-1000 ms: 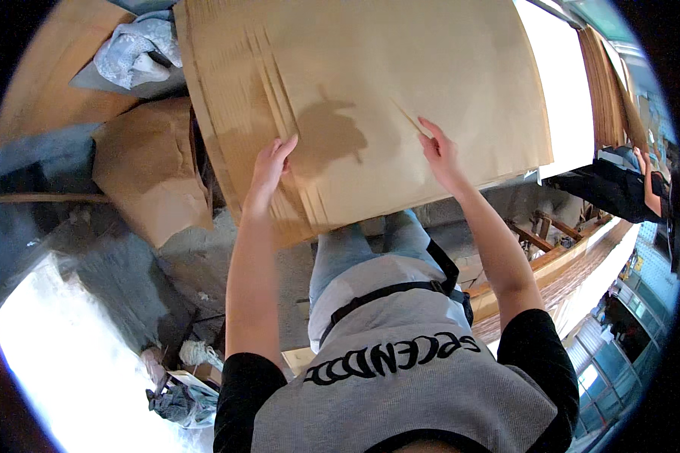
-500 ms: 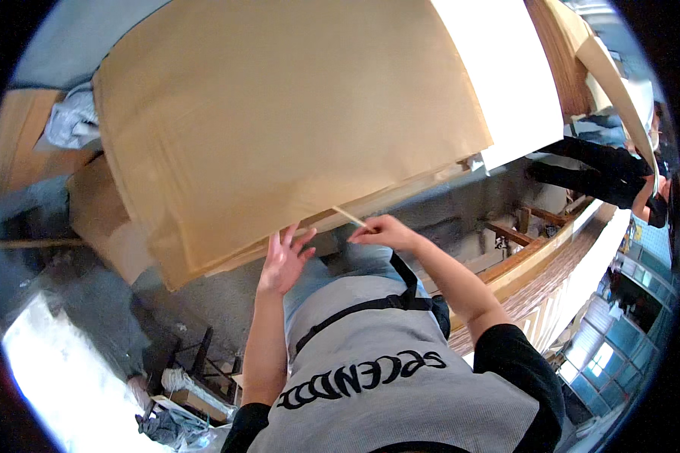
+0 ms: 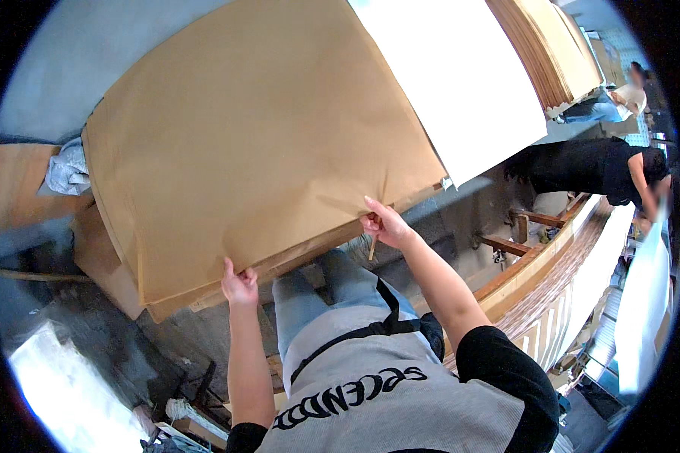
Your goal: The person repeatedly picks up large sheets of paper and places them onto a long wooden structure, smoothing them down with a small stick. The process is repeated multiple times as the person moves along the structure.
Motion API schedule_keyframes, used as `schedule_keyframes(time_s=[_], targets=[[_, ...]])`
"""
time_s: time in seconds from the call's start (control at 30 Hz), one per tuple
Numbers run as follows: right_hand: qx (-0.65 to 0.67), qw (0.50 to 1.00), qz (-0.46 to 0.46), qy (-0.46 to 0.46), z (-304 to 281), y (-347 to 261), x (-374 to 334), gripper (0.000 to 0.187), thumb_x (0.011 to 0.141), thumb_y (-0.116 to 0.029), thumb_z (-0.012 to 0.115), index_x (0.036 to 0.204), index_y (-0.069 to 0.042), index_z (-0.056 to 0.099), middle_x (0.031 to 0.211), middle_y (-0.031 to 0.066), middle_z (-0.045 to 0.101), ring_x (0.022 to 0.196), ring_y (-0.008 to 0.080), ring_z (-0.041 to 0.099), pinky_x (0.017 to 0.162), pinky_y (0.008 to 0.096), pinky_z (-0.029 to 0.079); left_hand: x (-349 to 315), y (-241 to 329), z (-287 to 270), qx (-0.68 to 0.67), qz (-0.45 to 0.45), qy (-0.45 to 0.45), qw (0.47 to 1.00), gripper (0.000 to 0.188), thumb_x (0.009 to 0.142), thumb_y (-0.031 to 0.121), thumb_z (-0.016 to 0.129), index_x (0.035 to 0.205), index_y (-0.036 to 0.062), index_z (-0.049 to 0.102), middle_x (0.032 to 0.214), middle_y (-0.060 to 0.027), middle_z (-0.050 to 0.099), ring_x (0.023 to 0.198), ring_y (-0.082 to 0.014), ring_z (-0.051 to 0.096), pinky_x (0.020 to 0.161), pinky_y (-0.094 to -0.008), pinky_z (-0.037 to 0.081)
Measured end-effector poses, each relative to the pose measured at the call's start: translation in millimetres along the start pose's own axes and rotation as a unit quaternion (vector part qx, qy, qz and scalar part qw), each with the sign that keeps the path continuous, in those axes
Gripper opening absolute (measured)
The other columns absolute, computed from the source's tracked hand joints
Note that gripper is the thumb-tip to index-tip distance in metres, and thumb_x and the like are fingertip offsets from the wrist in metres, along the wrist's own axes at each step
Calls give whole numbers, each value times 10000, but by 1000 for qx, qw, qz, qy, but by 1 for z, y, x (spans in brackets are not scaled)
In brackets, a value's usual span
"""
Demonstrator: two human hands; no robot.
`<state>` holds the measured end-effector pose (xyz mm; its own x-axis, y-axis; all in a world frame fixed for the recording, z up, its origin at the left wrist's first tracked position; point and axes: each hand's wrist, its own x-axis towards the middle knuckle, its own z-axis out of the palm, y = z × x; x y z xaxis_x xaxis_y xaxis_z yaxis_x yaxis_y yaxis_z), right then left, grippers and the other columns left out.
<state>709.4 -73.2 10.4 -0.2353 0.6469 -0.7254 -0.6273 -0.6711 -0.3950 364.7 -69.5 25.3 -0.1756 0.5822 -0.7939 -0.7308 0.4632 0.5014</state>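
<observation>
A large brown paper sheet [image 3: 264,128] lies on top of a stack in front of me, creased along its near edge. My left hand [image 3: 239,285] pinches that edge toward the left, thumb on top. Farther right, my right hand [image 3: 385,224] is closed on the same edge, and the paper puckers beside its thumb. A thin, light-coloured stick [image 3: 372,248] pokes down out of my right fist. The fingers beneath the sheet are partly hidden.
White sheets [image 3: 461,83] adjoin the brown stack on its right, with another brown stack [image 3: 540,49] beyond. At right stands a long stack [image 3: 536,291] on a wooden frame. A person in black [image 3: 604,170] bends over there; another person [image 3: 623,98] is farther back. A grey cloth [image 3: 68,167] lies far left.
My open left hand has moved left and closed on the sheet's edge. My right hand has moved up to the edge, and its stick now points down. The person in black has bent over.
</observation>
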Motion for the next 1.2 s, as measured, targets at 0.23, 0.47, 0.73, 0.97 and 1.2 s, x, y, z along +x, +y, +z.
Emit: schedule_keyframes(time_s=[0.23, 0.47, 0.73, 0.97, 1.2], targets=[[-93, 995, 6, 30, -5, 9, 7, 256, 857, -313, 502, 686, -124, 480, 511, -16, 383, 446, 77, 295, 422, 224, 206, 1, 9, -20, -16, -27, 50, 998, 341, 866, 389, 446, 852, 58, 526, 554, -42, 488, 391, -140, 381, 358, -247, 273], [-261, 956, 28, 131, 21, -4, 5, 226, 842, -290, 521, 765, -80, 546, 544, 15, 475, 435, 87, 431, 372, 225, 295, 23, 22, -39, 224, -41, 22, 974, 311, 862, 310, 481, 944, 10, 472, 532, -89, 505, 378, -160, 464, 315, -257, 329], [-423, 819, -255, 293, 28, 79, -14, 178, 848, -180, 527, 846, -2, 529, 597, 34, 477, 444, 117, 441, 389, 252, 363, -21, -7, -60, 282, 182, 36, 941, 240, 841, 122, 439, 1066, 46, 472, 660, -43, 532, 446, -120, 480, 374, -254, 380], [-232, 906, -182, 304, 79, 18, 33, 255, 803, -283, 603, 678, -116, 456, 553, -27, 406, 414, 71, 349, 357, 211, 248, 89, -8, -121, 74, -24, 79, 994, 223, 870, 225, 456, 1013, 56, 485, 805, -85, 549, 603, -171, 549, 441, -281, 447], [-99, 962, -75, 242, 58, 19, 2, 214, 804, -280, 598, 720, -96, 528, 544, -4, 469, 412, 69, 380, 352, 208, 237, 28, 6, -71, 66, -99, -31, 992, 365, 811, 429, 540, 917, 87, 470, 643, -65, 498, 425, -149, 453, 334, -235, 305]])
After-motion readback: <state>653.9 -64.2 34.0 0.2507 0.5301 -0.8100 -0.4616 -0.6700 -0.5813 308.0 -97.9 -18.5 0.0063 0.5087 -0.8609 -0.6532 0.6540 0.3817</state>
